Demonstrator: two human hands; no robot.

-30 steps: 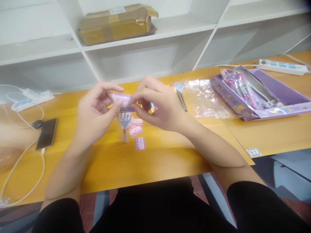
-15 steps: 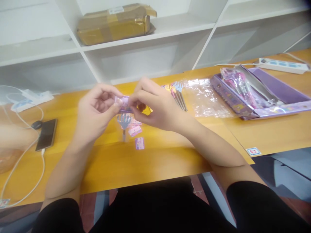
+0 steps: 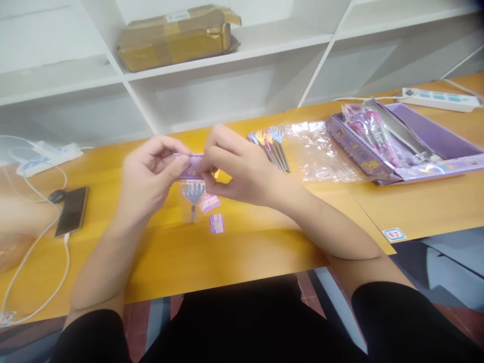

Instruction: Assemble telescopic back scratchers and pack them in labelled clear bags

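A small purple printed card [image 3: 192, 166] is pinched between my two hands above the table. My left hand [image 3: 153, 169] grips its left end between thumb and fingers. At its right end, the thumb and fingertips of my right hand [image 3: 240, 164] are closed on it, partly hiding it. Under the hands lies a blue claw-shaped back scratcher [image 3: 193, 194] in a clear bag. Beside it are a few pink-and-purple cards, one of them a loose card [image 3: 217, 223] nearer the front edge. Just right of my right hand, several more back scratchers [image 3: 278, 151] rest in a bunch.
Clear plastic wrapping [image 3: 321, 154] lies beside a purple open box [image 3: 408, 174] with packaged pink items. At left are a phone [image 3: 71, 212], cables and a power strip [image 3: 49, 159]; another power strip [image 3: 440, 99] sits back right. A taped carton [image 3: 176, 43] stands on the shelf.
Both hands still hold the purple card, and more of its face shows now. My right hand has shifted slightly, uncovering more of the bunched back scratchers.
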